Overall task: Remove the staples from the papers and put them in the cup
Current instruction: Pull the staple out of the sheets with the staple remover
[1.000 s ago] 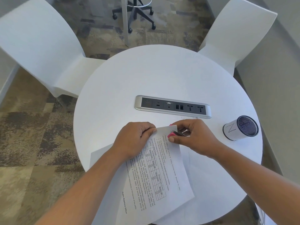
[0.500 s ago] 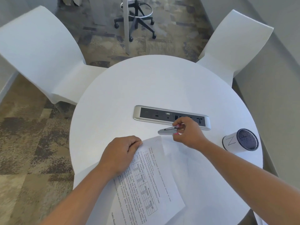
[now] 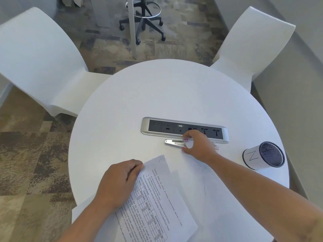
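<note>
From the head view I saw the printed papers (image 3: 157, 198) lying at the near edge of the table, the top sheet carrying text and a ruled chart, a blank sheet showing beside it. My left hand (image 3: 118, 182) lay on the top sheet, fingers curled over its upper corner and pinching it. My right hand (image 3: 197, 145) was at the metal staple remover (image 3: 175, 142), which lay flat just in front of the power strip (image 3: 185, 130); thumb and forefinger were spread apart around its near end, and I could not tell whether they touched it. A small heap of loose staples (image 3: 215, 146) sat by my right wrist. The cup (image 3: 264, 156), a dark mesh one wrapped in white paper marked with a letter, stood well to the right, tilted toward me.

The table (image 3: 166, 95) was round and white, on patterned brown carpet, with grey walls at the right.

I counted two white chairs (image 3: 40, 67), one rolling stool base (image 3: 145, 20), one cup, one staple remover.
</note>
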`<action>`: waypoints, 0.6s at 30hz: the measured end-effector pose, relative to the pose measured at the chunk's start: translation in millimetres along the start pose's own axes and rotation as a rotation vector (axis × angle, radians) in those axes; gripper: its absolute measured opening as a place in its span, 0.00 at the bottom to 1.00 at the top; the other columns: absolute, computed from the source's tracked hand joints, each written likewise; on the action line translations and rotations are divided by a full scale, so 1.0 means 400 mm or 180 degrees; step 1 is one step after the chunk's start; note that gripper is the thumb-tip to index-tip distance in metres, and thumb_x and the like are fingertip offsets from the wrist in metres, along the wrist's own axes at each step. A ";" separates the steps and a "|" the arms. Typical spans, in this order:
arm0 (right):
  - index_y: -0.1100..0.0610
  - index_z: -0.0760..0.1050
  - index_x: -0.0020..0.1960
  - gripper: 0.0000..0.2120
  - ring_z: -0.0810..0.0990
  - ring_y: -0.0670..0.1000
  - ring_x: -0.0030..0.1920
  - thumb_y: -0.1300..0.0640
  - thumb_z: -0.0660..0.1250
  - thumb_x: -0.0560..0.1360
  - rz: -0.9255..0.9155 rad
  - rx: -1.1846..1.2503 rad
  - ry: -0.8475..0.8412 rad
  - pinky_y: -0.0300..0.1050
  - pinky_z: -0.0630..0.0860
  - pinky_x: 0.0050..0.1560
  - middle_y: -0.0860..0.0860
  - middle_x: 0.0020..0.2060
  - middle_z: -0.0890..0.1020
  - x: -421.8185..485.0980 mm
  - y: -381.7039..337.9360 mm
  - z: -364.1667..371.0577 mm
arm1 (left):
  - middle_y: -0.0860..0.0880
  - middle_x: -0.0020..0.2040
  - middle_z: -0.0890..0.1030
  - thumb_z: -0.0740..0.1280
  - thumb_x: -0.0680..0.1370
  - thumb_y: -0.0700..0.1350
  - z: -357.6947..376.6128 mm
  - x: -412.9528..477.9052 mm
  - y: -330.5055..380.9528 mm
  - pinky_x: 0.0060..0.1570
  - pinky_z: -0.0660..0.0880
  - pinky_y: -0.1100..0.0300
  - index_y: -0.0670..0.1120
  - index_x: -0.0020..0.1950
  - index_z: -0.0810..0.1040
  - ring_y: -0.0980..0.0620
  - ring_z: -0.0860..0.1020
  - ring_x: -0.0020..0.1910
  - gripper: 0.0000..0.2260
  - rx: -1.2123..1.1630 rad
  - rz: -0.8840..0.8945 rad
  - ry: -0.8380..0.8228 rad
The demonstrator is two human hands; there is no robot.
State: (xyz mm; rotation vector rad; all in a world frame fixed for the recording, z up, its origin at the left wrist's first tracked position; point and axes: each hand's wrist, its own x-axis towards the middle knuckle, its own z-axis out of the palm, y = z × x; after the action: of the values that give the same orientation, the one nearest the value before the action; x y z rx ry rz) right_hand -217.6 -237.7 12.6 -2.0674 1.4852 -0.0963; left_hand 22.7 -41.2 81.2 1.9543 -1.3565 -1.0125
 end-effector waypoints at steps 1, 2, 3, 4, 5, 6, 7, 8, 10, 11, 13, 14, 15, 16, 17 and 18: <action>0.49 0.76 0.58 0.21 0.76 0.47 0.57 0.53 0.77 0.66 0.0017 -0.0038 0.0023 0.45 0.75 0.55 0.44 0.55 0.79 -0.003 -0.003 -0.004 | 0.56 0.38 0.83 0.60 0.82 0.55 -0.001 0.000 0.004 0.43 0.78 0.48 0.55 0.44 0.81 0.54 0.81 0.38 0.12 -0.0015 0.0017 0.0021; 0.49 0.76 0.59 0.22 0.75 0.47 0.58 0.53 0.77 0.67 0.0061 -0.0052 0.0079 0.46 0.75 0.56 0.44 0.57 0.78 -0.008 -0.008 -0.009 | 0.56 0.37 0.83 0.60 0.81 0.56 -0.002 -0.003 0.010 0.42 0.78 0.49 0.55 0.44 0.80 0.54 0.81 0.38 0.13 -0.0026 0.0032 0.0047; 0.50 0.76 0.60 0.21 0.75 0.47 0.57 0.53 0.77 0.68 0.0150 0.0019 0.0192 0.47 0.75 0.56 0.45 0.57 0.78 -0.017 -0.016 -0.018 | 0.57 0.37 0.83 0.59 0.81 0.57 -0.004 -0.005 0.015 0.42 0.78 0.50 0.55 0.44 0.80 0.54 0.81 0.37 0.13 -0.0032 0.0048 0.0072; 0.51 0.77 0.59 0.19 0.76 0.46 0.55 0.54 0.76 0.69 0.0259 0.0187 0.0356 0.46 0.76 0.56 0.45 0.55 0.79 -0.033 -0.029 -0.031 | 0.58 0.37 0.83 0.59 0.80 0.58 -0.007 -0.008 0.020 0.41 0.78 0.51 0.56 0.44 0.80 0.55 0.81 0.37 0.14 -0.0039 0.0059 0.0091; 0.51 0.77 0.57 0.16 0.78 0.45 0.52 0.55 0.74 0.71 0.0373 0.0433 0.0529 0.44 0.77 0.54 0.45 0.53 0.80 -0.054 -0.045 -0.046 | 0.59 0.37 0.83 0.58 0.80 0.58 -0.007 -0.010 0.024 0.40 0.78 0.52 0.56 0.45 0.81 0.55 0.81 0.37 0.14 -0.0060 0.0079 0.0120; 0.51 0.78 0.54 0.12 0.79 0.44 0.48 0.56 0.73 0.72 0.0498 0.0718 0.0680 0.42 0.77 0.50 0.44 0.49 0.81 -0.083 -0.070 -0.066 | 0.60 0.37 0.83 0.58 0.80 0.59 -0.010 -0.014 0.030 0.39 0.78 0.53 0.57 0.45 0.80 0.56 0.81 0.37 0.14 -0.0088 0.0115 0.0159; 0.50 0.78 0.50 0.07 0.81 0.43 0.46 0.57 0.72 0.73 0.0637 0.1010 0.0775 0.42 0.77 0.47 0.44 0.46 0.82 -0.119 -0.098 -0.089 | 0.60 0.38 0.83 0.58 0.80 0.61 -0.011 -0.016 0.038 0.39 0.78 0.54 0.58 0.46 0.80 0.57 0.81 0.38 0.14 -0.0115 0.0168 0.0207; 0.51 0.79 0.47 0.04 0.82 0.44 0.43 0.58 0.71 0.74 0.0791 0.1305 0.0789 0.43 0.78 0.43 0.45 0.43 0.84 -0.158 -0.128 -0.111 | 0.61 0.39 0.83 0.58 0.80 0.62 -0.012 -0.020 0.046 0.40 0.78 0.55 0.58 0.47 0.81 0.57 0.82 0.39 0.14 -0.0137 0.0217 0.0268; 0.54 0.80 0.43 0.03 0.85 0.49 0.40 0.60 0.69 0.75 0.1065 0.1904 0.0609 0.45 0.81 0.40 0.51 0.38 0.86 -0.246 -0.196 -0.152 | 0.64 0.41 0.83 0.61 0.76 0.67 -0.017 -0.034 0.062 0.43 0.79 0.57 0.57 0.49 0.81 0.59 0.82 0.43 0.16 -0.0100 0.0335 0.0445; 0.57 0.81 0.43 0.04 0.86 0.49 0.38 0.61 0.69 0.75 0.1169 0.2230 0.0446 0.44 0.81 0.38 0.54 0.38 0.86 -0.292 -0.230 -0.170 | 0.67 0.42 0.82 0.62 0.73 0.68 -0.020 -0.045 0.072 0.44 0.78 0.61 0.58 0.50 0.81 0.62 0.81 0.45 0.18 -0.0003 0.0445 0.0561; 0.62 0.82 0.43 0.09 0.85 0.50 0.36 0.56 0.70 0.76 0.1349 0.2865 0.0176 0.42 0.80 0.36 0.57 0.39 0.86 -0.377 -0.291 -0.204 | 0.71 0.43 0.78 0.63 0.73 0.67 -0.028 -0.070 0.101 0.43 0.73 0.70 0.59 0.51 0.82 0.68 0.78 0.46 0.16 0.0370 0.0933 0.0770; 0.63 0.83 0.44 0.12 0.85 0.51 0.36 0.53 0.70 0.76 0.1420 0.3124 0.0078 0.42 0.80 0.37 0.57 0.39 0.87 -0.412 -0.317 -0.221 | 0.68 0.41 0.79 0.64 0.75 0.64 -0.032 -0.081 0.119 0.40 0.72 0.70 0.58 0.51 0.82 0.65 0.78 0.43 0.14 0.0613 0.1286 0.0886; 0.63 0.83 0.45 0.14 0.85 0.51 0.37 0.51 0.70 0.76 0.1468 0.3328 0.0001 0.43 0.79 0.37 0.57 0.40 0.87 -0.443 -0.339 -0.236 | 0.63 0.38 0.80 0.65 0.77 0.59 -0.036 -0.092 0.139 0.36 0.73 0.66 0.57 0.51 0.81 0.60 0.78 0.38 0.10 0.0853 0.1687 0.1047; 0.62 0.84 0.45 0.15 0.86 0.52 0.38 0.49 0.70 0.76 0.1473 0.3487 -0.0057 0.43 0.79 0.38 0.57 0.41 0.87 -0.470 -0.358 -0.250 | 0.58 0.35 0.80 0.67 0.78 0.54 -0.038 -0.102 0.156 0.32 0.73 0.61 0.55 0.50 0.81 0.56 0.77 0.33 0.06 0.1067 0.2104 0.1255; 0.61 0.84 0.44 0.14 0.85 0.52 0.38 0.50 0.70 0.75 0.1420 0.3620 -0.0085 0.43 0.79 0.38 0.56 0.41 0.87 -0.494 -0.375 -0.264 | 0.54 0.33 0.78 0.69 0.78 0.49 -0.041 -0.111 0.172 0.28 0.72 0.57 0.52 0.50 0.81 0.51 0.75 0.30 0.04 0.1260 0.2485 0.1490; 0.61 0.85 0.43 0.13 0.85 0.52 0.38 0.51 0.70 0.75 0.1333 0.3738 -0.0074 0.43 0.78 0.38 0.56 0.41 0.87 -0.514 -0.389 -0.278 | 0.51 0.31 0.77 0.71 0.77 0.45 -0.047 -0.122 0.190 0.26 0.70 0.55 0.49 0.51 0.81 0.47 0.73 0.28 0.04 0.1430 0.2783 0.1723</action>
State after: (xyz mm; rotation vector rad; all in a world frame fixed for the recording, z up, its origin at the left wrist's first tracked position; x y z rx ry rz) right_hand -206.1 -69.1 237.1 -0.8093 1.3070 -0.6068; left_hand -12.0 -20.7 164.1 1.4452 -1.9003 0.2291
